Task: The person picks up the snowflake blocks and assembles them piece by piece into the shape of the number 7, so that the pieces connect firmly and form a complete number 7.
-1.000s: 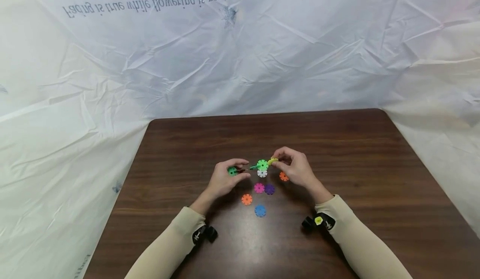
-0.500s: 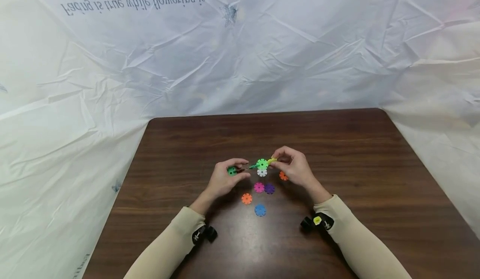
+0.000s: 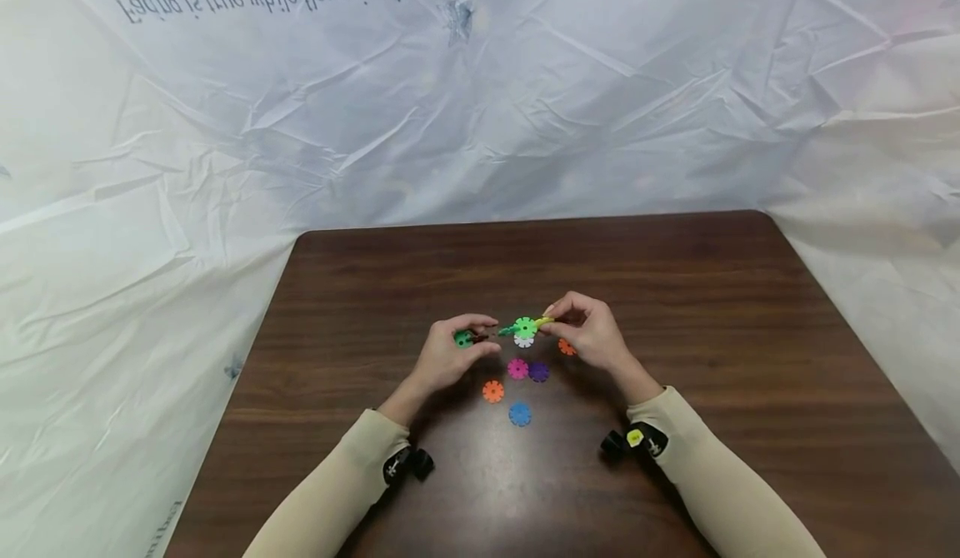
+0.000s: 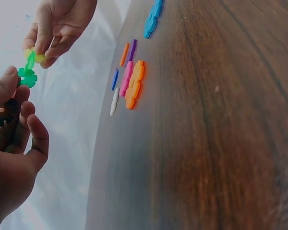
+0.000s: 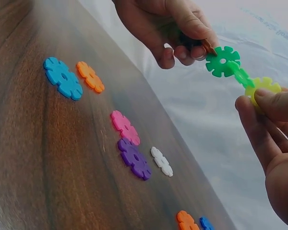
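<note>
little had moved: left hand [image 3: 448, 350] pinched the brown disc [image 5: 209, 47], right hand [image 3: 594, 337] the yellow disc [image 5: 266, 84]; gentle alignment seemed best.

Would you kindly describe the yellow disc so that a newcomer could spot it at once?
Above the brown table, find the person's right hand. Its thumb and fingers pinch a round, notched yellow disc joined to a bright green disc. It is the only yellow one among the discs in view.
</note>
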`<state>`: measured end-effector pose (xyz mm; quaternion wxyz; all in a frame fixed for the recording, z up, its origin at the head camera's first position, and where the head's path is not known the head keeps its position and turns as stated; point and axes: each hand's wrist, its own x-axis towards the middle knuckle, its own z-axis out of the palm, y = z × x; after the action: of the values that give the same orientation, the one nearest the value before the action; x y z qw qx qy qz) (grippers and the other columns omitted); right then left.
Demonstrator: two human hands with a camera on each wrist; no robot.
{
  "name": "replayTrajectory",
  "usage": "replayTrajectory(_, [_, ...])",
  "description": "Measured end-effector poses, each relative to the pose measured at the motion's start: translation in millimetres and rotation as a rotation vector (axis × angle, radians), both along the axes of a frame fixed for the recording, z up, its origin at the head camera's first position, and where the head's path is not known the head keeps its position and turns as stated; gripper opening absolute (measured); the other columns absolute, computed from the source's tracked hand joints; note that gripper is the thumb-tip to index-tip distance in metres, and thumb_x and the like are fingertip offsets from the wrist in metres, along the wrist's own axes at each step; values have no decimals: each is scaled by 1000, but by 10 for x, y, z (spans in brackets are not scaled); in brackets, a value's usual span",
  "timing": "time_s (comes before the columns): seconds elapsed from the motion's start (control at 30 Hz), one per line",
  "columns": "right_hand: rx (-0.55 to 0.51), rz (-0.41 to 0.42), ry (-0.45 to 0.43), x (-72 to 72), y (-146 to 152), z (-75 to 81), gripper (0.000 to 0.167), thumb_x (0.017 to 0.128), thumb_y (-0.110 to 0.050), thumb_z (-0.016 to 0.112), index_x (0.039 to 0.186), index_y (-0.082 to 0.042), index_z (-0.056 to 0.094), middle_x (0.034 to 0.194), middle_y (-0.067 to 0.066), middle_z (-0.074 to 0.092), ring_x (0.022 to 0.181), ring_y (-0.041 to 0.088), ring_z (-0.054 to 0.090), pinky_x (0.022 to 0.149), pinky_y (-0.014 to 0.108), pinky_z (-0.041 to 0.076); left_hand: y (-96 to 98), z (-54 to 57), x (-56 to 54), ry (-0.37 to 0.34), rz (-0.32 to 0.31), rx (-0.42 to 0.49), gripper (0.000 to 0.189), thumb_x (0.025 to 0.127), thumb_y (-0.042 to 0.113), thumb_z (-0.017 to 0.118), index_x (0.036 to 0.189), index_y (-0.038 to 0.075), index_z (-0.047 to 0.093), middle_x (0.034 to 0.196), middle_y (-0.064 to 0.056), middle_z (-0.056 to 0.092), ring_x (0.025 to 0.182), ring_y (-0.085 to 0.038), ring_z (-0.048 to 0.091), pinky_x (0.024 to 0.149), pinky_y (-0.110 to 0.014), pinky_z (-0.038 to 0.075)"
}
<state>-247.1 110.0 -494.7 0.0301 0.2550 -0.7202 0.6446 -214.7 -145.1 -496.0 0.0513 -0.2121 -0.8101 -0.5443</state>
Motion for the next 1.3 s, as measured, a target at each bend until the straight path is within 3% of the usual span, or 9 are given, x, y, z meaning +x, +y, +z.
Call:
replayTrajectory(0.4, [-30, 3, -21, 23, -20, 24, 10, 81, 11, 71, 81, 6, 62, 91, 28, 66, 75, 12, 69, 66, 38, 59, 21, -13, -6, 13, -1, 12, 29, 82, 16, 79, 109, 9, 72, 89, -3, 67, 73, -11, 59, 61, -25, 51])
replayTrajectory(0.6, [-5, 17, -24, 11, 1, 9, 11, 81, 13, 70, 81, 5, 62, 91, 27, 67, 77, 14, 69, 66, 30, 59, 17, -18, -5, -5, -3, -8, 31, 81, 18, 80, 110, 8, 72, 91, -2, 68, 81, -11, 65, 69, -26, 55])
replayTrajectory(0.8, [24, 48, 7, 63, -5, 109, 13, 80, 16, 69, 82, 7, 60, 91, 28, 66, 79, 19, 69, 66, 28, 58, -19, -28, -21, 9, -28, -76, 34, 82, 19, 79, 113, 7, 70, 93, -2, 67, 87, -12, 65, 75, -28, 55])
replayTrajectory(1.03, [34, 62, 35, -22, -18, -45, 12, 82, 8, 72, 84, 2, 62, 93, 24, 68, 83, 17, 68, 68, 25, 57, -73, -35, -24, 3, -41, -118, 37, 82, 20, 79, 116, 8, 68, 97, -5, 70, 90, -12, 65, 78, -29, 55])
replayTrajectory(1.3, [110, 116, 41, 33, -32, 182, 12, 82, 12, 69, 89, 8, 61, 94, 25, 66, 83, 24, 68, 71, 26, 57, -104, -32, -25, 5, -16, -108, 39, 80, 20, 81, 115, 6, 69, 95, 2, 70, 88, -11, 66, 76, -27, 55])
